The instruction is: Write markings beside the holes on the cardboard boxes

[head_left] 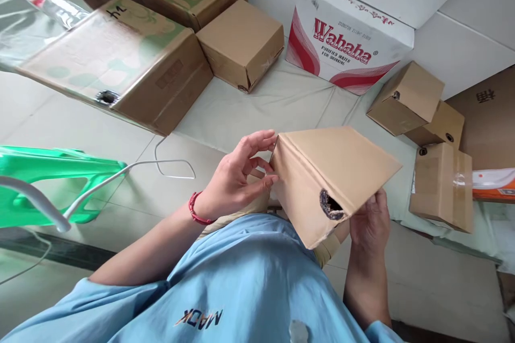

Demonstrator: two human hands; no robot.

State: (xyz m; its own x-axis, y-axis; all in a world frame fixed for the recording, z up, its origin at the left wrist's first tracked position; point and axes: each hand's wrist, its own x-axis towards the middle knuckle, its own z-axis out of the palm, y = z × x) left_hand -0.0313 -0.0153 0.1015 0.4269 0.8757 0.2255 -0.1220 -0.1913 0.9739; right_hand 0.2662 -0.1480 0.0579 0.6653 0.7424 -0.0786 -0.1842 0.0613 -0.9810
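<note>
A brown cardboard box (pixel 333 166) is held tilted in the air before my blue shirt. A dark, rough-edged hole shows near one corner of its side. My left hand (pixel 241 171), with a red bracelet at the wrist, has curved fingers and a thumb against the box's left edge. Under the right side, my right hand (pixel 372 220) grips the same box; some of its fingers are hidden behind the cardboard.
Along the back of the pale cloth-covered surface (pixel 241 115) stand a plain carton (pixel 243 40), a large printed carton (pixel 120 64) and a white-and-red Wahaha carton (pixel 346 37). Several small boxes (pixel 440 185) are at the right. A green stool (pixel 60 177) and white cable (pixel 132 163) lie left.
</note>
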